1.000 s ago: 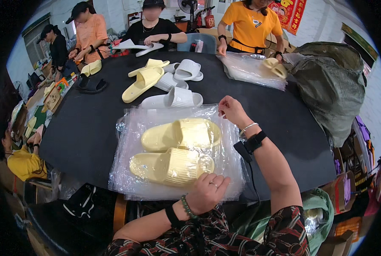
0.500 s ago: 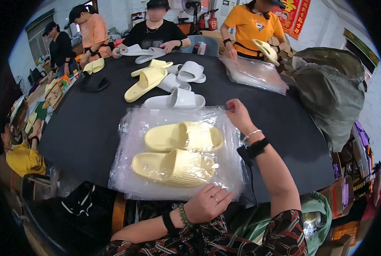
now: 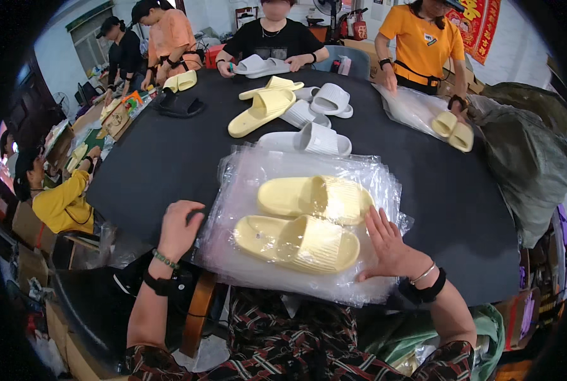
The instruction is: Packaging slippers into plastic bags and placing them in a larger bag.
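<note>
Two pale yellow slide slippers, an upper slipper (image 3: pixel 309 195) and a lower slipper (image 3: pixel 283 241), lie side by side inside a clear plastic bag. Under them is a stack of clear plastic bags (image 3: pixel 232 184) at the near edge of the black table. My right hand (image 3: pixel 391 251) rests on the bag's right end, fingers spread and flat beside the slippers' toe ends. Off the stack's left edge, my left hand (image 3: pixel 178 228) hovers with loosely curved fingers, thumb apart and nothing held.
Beyond the stack lie grey slippers (image 3: pixel 324 140) and yellow slippers (image 3: pixel 264 113). A black pair (image 3: pixel 178 105) sits at the far left. Across the black table (image 3: pixel 150 159), co-workers handle slippers and more plastic bags (image 3: pixel 404 105). A large grey-green sack (image 3: pixel 524 159) stands at the right.
My left hand has moved from the bag's near right side to its left. My right hand has come down from the far right corner onto the bag's right end. The view has shifted.
</note>
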